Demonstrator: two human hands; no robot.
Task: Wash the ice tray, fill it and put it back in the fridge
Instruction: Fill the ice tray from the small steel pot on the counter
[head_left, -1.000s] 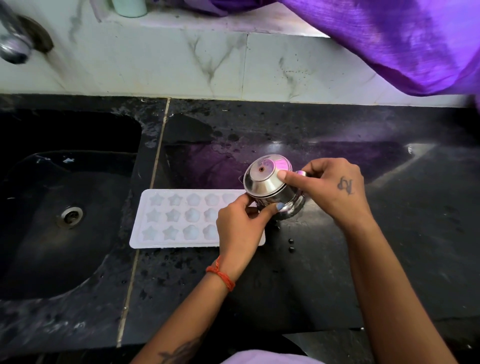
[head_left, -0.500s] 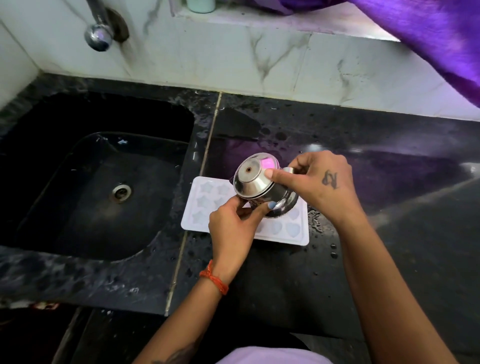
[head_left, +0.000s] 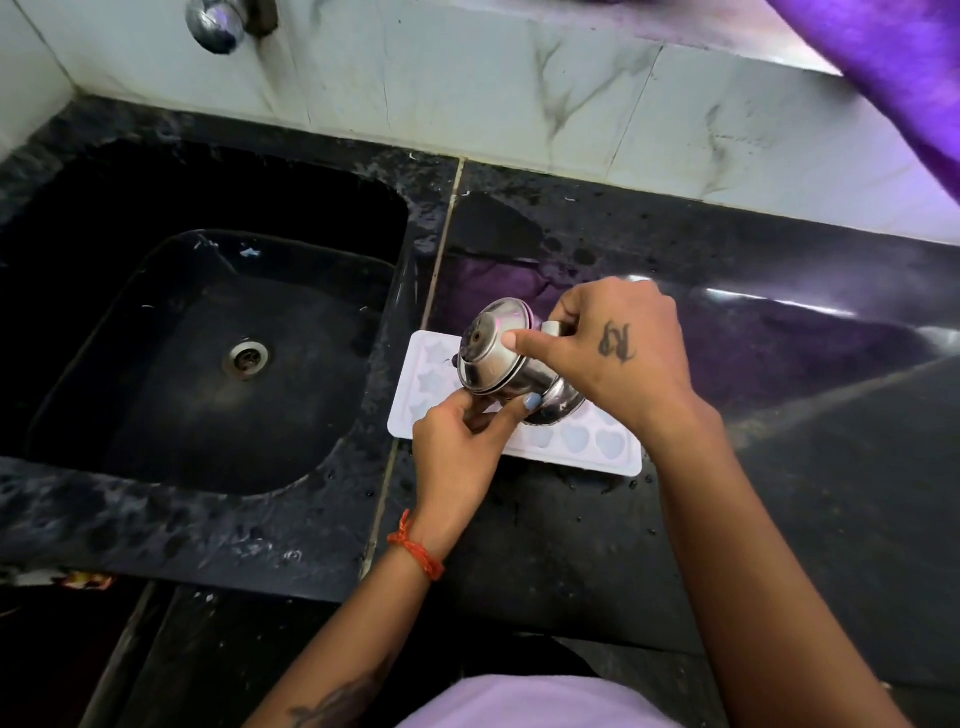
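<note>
The white ice tray (head_left: 571, 441) lies flat on the wet black stone counter (head_left: 571, 545) at mid-frame, just right of the seam beside the sink (head_left: 208, 364). Over it I tip a steel pot (head_left: 506, 364), its base turned toward the upper left. My right hand (head_left: 608, 353) is wrapped round the pot; my left hand (head_left: 462, 447) pinches its lower rim. A tap (head_left: 215, 23) juts from the marbled tile wall (head_left: 467, 93) at upper left; purple cloth (head_left: 893, 67) hangs at upper right.
</note>
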